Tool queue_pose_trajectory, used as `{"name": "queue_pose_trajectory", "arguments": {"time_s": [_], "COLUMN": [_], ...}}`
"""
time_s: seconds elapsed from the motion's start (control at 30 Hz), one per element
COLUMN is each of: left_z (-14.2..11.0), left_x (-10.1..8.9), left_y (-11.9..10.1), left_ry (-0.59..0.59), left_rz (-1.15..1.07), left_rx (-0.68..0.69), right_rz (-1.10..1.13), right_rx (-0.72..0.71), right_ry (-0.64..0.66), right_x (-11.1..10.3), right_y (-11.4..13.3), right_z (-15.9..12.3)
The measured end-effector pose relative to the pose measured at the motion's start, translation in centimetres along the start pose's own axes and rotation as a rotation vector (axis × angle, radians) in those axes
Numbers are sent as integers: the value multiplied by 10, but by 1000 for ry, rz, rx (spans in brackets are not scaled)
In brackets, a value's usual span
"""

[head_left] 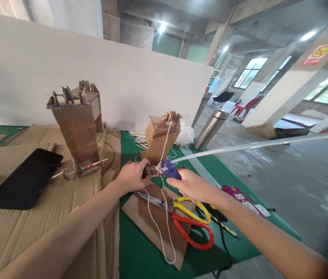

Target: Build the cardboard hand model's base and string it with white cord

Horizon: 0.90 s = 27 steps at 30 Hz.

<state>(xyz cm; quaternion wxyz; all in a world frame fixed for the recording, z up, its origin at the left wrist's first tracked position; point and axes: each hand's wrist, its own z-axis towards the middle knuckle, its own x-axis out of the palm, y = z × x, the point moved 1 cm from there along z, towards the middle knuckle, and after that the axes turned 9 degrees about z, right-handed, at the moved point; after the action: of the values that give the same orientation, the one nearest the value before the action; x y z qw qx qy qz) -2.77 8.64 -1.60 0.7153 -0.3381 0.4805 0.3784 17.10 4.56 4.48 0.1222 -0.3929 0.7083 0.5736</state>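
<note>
In my right hand [191,184] is a blue hot glue gun [168,169], its nozzle end pointing left at the foot of a small cardboard tower [162,141]. A long clear glue stick [256,144] runs from the gun's back to the right edge. My left hand [133,174] is closed at the tower's base, its fingertips on a small dark piece that I cannot make out well. White string [166,145] drops from the cardboard pulleys [172,115] on top, passes the nozzle and loops over a cardboard sheet [178,242]. Large scissors [178,211] with yellow and red handles lie on that sheet.
A taller cardboard tower [75,131] with red string stands at left, near a black tablet-like slab [24,178]. A steel flask [212,130], glue sticks [203,166], a purple package [243,199] and a black cable [224,248] lie or stand on the green table [143,259].
</note>
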Motion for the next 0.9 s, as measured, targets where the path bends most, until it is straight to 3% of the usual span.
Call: {"name": "queue_pose_trajectory", "arguments": {"time_s": [0.2,0.33,0.47,0.63,0.9], "left_z": [0,1,2,3,4], "left_x": [-5,-4,-3,-3,0], "left_y": [-1,-1,0,0,2], "left_ry": [-59,-109,-145,-169,-181], "left_rz": [-71,-113,-143,-164,-164], "left_rx": [13,9,9,20,15], "right_rz": [52,178,291,353,475], "right_rx": [31,90,34,117,170], "right_ry": [-6,-8,-146,-360,-664], "right_x": [-12,-36,-71,-108,-126], "right_y": [-2,-17,-42,-77,-130], "right_z": [-12,-28,-40,-40,11]}}
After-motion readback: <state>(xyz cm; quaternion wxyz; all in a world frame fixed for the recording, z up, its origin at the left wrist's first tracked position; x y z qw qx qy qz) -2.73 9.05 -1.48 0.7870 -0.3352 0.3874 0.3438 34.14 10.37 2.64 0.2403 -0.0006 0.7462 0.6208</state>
